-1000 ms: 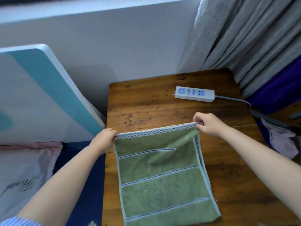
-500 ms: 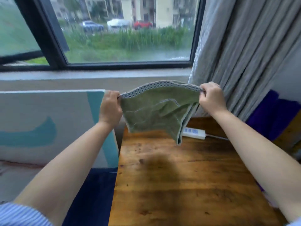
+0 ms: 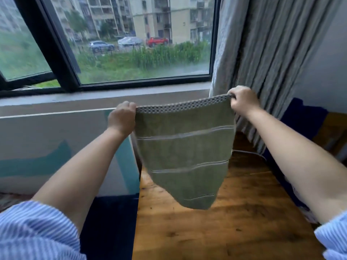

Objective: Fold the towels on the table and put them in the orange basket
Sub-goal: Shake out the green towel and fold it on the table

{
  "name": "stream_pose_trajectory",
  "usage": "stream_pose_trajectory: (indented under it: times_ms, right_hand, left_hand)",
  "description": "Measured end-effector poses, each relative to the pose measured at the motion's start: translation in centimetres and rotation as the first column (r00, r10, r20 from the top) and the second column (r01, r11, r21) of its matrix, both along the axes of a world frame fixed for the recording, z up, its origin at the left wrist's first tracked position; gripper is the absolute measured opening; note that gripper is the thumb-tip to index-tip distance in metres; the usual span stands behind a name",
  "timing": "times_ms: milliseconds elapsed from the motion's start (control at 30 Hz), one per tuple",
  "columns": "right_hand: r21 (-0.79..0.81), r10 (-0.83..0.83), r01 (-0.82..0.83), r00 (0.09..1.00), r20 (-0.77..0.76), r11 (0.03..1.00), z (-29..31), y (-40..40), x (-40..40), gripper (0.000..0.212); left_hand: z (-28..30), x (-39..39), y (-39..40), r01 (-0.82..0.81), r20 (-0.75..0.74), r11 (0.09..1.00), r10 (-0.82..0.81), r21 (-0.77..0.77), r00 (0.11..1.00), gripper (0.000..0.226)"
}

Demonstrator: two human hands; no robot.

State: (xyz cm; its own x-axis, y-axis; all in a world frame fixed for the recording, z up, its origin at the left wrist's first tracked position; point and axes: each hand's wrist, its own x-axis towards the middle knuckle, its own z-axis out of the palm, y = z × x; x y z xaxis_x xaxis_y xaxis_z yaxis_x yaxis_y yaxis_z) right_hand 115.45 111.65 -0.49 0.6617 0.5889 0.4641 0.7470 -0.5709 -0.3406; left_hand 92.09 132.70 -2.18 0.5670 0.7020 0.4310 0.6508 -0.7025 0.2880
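Observation:
A green towel [image 3: 185, 152] with pale stripes and a checked top border hangs in the air above the wooden table [image 3: 225, 228]. My left hand [image 3: 122, 117] grips its top left corner and my right hand [image 3: 243, 99] grips its top right corner, stretching the border between them. The towel's lower end hangs free, clear of the tabletop. No orange basket is in view.
A white and teal board [image 3: 62, 147] leans against the wall left of the table. Grey curtains [image 3: 272, 53] hang at the right, over dark blue fabric [image 3: 304, 117]. A window [image 3: 131, 40] fills the back. A grey cable [image 3: 249, 152] lies on the table behind the towel.
Both hands lifted the towel off the table and raised it high. It billowed half a second ago and now hangs down straight. The view has tilted up toward the window.

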Motion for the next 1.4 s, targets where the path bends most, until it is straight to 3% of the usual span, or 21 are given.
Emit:
stream_pose_trajectory:
  times_ms: [67,167,300,400,533,733,1000,1100,1233,1400]
  right_hand:
    - [0.077,-0.018,0.019,1.0,-0.012,0.997,-0.9,-0.6,0.2,0.053]
    - [-0.083,0.049,-0.058,0.993,-0.104,0.995,-1.8,-1.3,-0.1,0.033]
    - [0.112,-0.035,0.038,0.999,-0.028,0.993,-2.5,-2.5,-0.7,0.028]
    - [-0.012,0.009,-0.009,1.0,-0.009,1.0,-2.7,-2.7,-1.1,0.027]
    - [-0.058,-0.019,0.018,1.0,-0.015,0.998,-3.6,-3.7,-1.5,0.026]
    - [-0.254,0.025,-0.064,0.988,-0.154,0.965,-5.9,-6.0,-2.9,0.024]
    - [-0.558,0.028,-0.264,0.918,-0.394,0.786,-6.9,-8.1,-4.4,0.022]
    - [-0.555,0.02,-0.235,0.931,-0.365,0.798,-7.2,-7.4,-4.0,0.023]
    - [-0.514,-0.034,-0.094,0.972,-0.234,0.852,-8.0,-5.2,-2.7,0.025]
    - [-0.341,-0.112,0.07,0.988,-0.103,0.938,-7.7,-2.0,-0.2,0.023]
  left_hand:
    - [-0.7,-0.2,0.1,-0.002,0.022,1.0,0.001,0.025,1.0,0.027]
    - [-1.6,-0.2,-0.1,0.057,-0.056,0.998,-0.059,-0.028,0.997,0.024]
    - [-2.7,-0.6,-0.6,0.059,0.004,0.998,-0.059,0.011,0.998,0.025]
    - [-3.0,-0.6,-1.0,0.068,-0.131,0.997,-0.062,0.046,0.989,0.026]
    - [-4.0,-1.6,-1.0,0.106,-0.243,0.993,-0.093,0.041,0.966,0.024]
    - [-5.9,-3.0,-1.7,0.185,-0.45,0.981,-0.188,-0.052,0.873,0.026]
    - [-6.6,-4.3,-2.4,0.24,-0.534,0.927,-0.363,-0.287,0.764,0.02]
    - [-6.6,-3.6,-2.7,0.206,-0.554,0.941,-0.326,-0.268,0.766,0.022]
    - [-6.8,-1.8,-2.8,0.088,-0.549,0.984,-0.159,-0.152,0.821,0.026]
    - [-5.9,1.3,-2.4,-0.029,-0.386,0.998,0.002,-0.064,0.923,0.024]
